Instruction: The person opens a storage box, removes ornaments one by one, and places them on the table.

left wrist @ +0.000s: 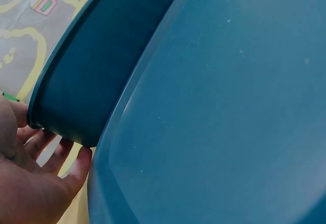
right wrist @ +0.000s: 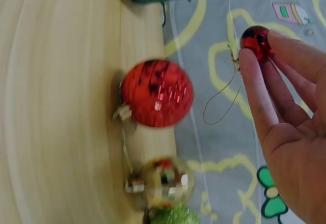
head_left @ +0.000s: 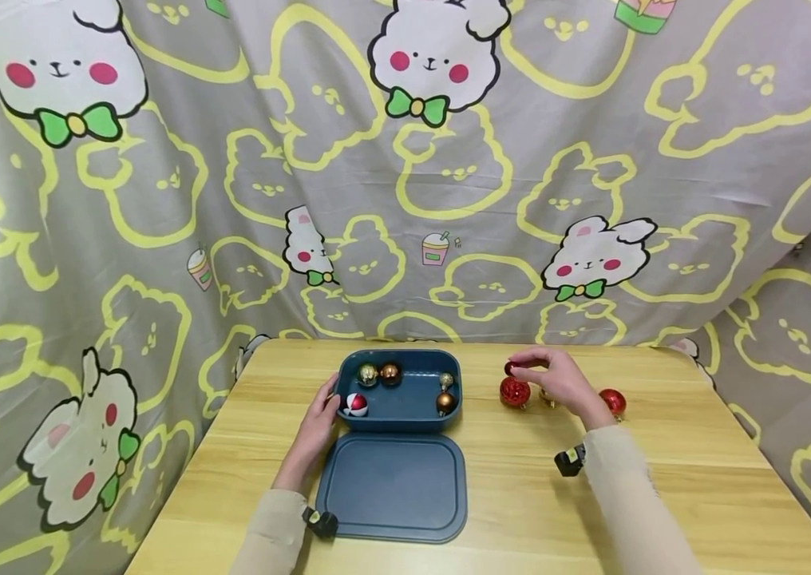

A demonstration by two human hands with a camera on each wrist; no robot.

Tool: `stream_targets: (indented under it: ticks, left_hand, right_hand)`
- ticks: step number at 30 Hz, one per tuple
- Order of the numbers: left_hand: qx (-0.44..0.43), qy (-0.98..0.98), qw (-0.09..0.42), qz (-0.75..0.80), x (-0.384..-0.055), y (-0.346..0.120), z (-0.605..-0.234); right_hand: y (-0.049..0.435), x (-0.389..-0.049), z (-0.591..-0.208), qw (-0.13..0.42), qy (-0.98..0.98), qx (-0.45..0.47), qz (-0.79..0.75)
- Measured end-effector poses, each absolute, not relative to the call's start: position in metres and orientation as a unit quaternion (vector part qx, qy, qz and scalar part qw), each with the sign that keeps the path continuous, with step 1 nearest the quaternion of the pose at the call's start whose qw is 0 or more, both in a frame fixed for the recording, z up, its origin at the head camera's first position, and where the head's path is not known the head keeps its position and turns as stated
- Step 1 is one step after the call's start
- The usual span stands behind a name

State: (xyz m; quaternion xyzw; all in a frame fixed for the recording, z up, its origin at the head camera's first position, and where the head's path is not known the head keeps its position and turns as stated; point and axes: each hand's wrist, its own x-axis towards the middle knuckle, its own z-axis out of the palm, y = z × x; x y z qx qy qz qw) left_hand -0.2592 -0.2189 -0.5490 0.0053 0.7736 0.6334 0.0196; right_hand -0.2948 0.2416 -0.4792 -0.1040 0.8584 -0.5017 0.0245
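Observation:
My right hand pinches a small shiny red bauble between thumb and fingers, its gold string loop dangling. Close under it on the table is a larger red bauble with a faceted surface. A gold bauble and a green glittery bauble lie nearby, partly hidden by the hand in the head view. At the left end of a dark blue open box, my left hand holds the wall and rim. Inside are a red-and-white bauble and several gold and copper ones.
The flat blue lid lies in front of the box on the wooden table. Another red bauble sits right of my right wrist. A patterned grey curtain hangs behind and along both sides of the table.

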Motion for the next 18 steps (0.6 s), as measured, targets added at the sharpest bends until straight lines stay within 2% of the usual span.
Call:
stream_targets:
  ticks: [13,18]
  left_hand:
    - [0.011,0.772,0.009,0.636,-0.259,-0.219,-0.549]
    - [0.009,0.777,0.009,0.629,-0.261,-0.219,-0.551]
  right_hand:
    - [0.299,-0.282,-0.485,0.000,0.880,-0.084,-0.468]
    - [0.319,-0.275,-0.489,0.010,0.881,-0.053,-0.470]
